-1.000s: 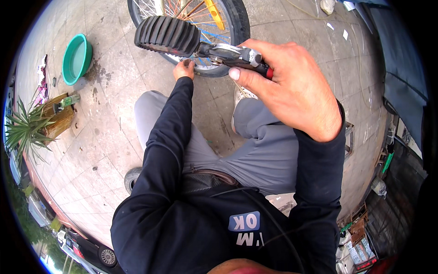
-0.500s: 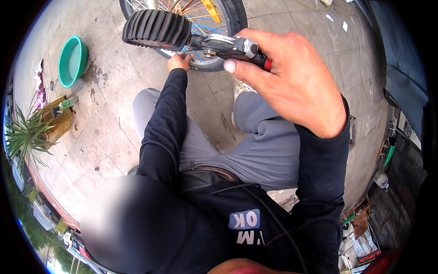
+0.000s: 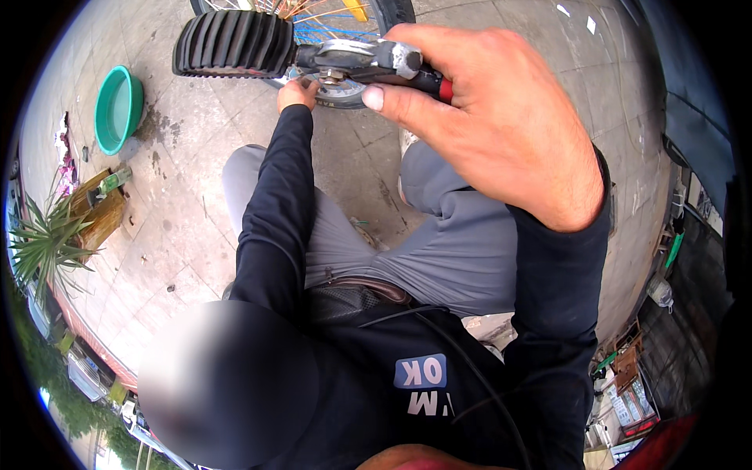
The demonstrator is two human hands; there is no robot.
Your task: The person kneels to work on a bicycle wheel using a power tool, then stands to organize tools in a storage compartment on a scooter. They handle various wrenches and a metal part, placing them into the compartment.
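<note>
A tire inflator [image 3: 352, 63] with a ridged black rubber gauge cover is in my right hand [image 3: 501, 125]. My right thumb and fingers wrap round its handle, which shows some red; the gauge face is turned out of sight. Beyond it, a spoked wheel [image 3: 395, 14] with a black tyre, coloured spokes and a yellow reflector is partly hidden by the inflator. My left hand [image 3: 297, 93] reaches the wheel's near rim, fingers closed together there; what they pinch is too small to make out.
On the paved floor at the left stands a green basin [image 3: 117, 110], beside damp stains. Nearer lie a wooden block [image 3: 100, 221] with a bottle [image 3: 115, 180] and a spiky plant [image 3: 48, 239]. A dark sheet [image 3: 693, 70] borders the right, with assorted clutter [image 3: 627, 392] below it.
My right hand and the inflator have shifted slightly left and up in view. My left hand has stayed at the rim, its fingers still closed. The wheel sits higher in the picture.
</note>
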